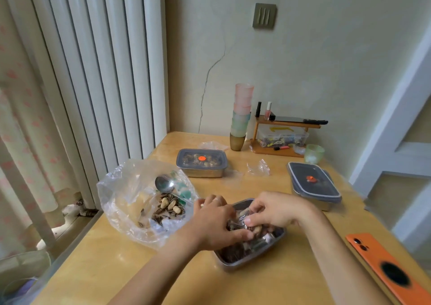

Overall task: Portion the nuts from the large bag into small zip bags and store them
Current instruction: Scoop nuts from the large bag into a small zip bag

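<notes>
Left hand: I am seeing the left hand (214, 223) with fingers curled down on a small zip bag (240, 220), gripping it.
Right hand: the right hand (272, 211) is pinching the same bag from the other side, its fingers bent tight on the plastic.
Where the bag is: it is lying in the open steel box (235, 264) near the front of the table (116, 269), on top of other filled bags.
Done, as I judge: the lidded box (201, 162) at the back is showing nuts through its lid. The second lidded box (314, 185) at the right is looking dark and I cannot tell its content.
Left to do: the large bag (130, 188) is holding only a few nuts (169, 208) and a spoon (164, 184). An empty zip bag (258, 168) is waiting in the middle of the table. I am thinking the work is near its end.
Writing: I am finding no readable word or brand. Each lid is carrying only an orange round spot.
</notes>
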The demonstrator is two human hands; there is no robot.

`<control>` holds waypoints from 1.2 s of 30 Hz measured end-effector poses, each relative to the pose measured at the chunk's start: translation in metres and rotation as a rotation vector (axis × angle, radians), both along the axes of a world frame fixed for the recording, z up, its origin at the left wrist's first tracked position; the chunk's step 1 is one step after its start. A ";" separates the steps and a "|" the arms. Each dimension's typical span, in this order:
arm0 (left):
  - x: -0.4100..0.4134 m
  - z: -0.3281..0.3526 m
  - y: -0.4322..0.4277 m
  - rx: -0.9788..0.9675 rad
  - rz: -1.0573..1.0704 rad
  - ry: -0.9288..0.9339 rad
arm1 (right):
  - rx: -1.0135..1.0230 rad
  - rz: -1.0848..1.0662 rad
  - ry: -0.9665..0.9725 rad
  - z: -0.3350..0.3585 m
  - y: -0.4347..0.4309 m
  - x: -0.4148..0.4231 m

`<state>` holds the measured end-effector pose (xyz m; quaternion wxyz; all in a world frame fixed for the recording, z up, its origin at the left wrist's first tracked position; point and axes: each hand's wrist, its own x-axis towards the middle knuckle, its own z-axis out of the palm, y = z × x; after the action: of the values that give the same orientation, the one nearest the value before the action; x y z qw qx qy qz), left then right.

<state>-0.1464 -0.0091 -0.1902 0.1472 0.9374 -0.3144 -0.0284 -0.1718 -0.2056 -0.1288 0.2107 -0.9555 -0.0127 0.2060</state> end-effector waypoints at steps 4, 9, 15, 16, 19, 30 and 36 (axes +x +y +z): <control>-0.008 -0.006 -0.007 0.076 -0.052 -0.042 | -0.145 0.002 0.006 0.000 -0.006 -0.011; -0.011 -0.012 -0.007 0.068 -0.047 -0.073 | -0.319 0.028 0.021 0.004 0.004 -0.011; -0.014 -0.024 -0.003 -0.004 -0.027 -0.113 | -0.531 0.126 0.082 0.002 0.028 -0.007; -0.015 -0.025 -0.002 -0.017 -0.024 -0.113 | -0.572 0.138 0.065 0.000 0.032 -0.007; -0.016 -0.027 -0.001 -0.042 -0.013 -0.112 | -0.646 0.146 0.029 -0.002 0.034 -0.005; -0.015 -0.032 -0.002 -0.084 0.005 -0.108 | -0.334 0.192 -0.057 -0.016 0.019 -0.015; -0.015 -0.033 -0.003 -0.076 -0.001 -0.119 | -0.386 0.202 -0.086 -0.018 0.025 -0.013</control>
<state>-0.1619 -0.0125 -0.2236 0.1637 0.9310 -0.3239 0.0394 -0.1847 -0.1809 -0.1472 0.0014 -0.9799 -0.0775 0.1839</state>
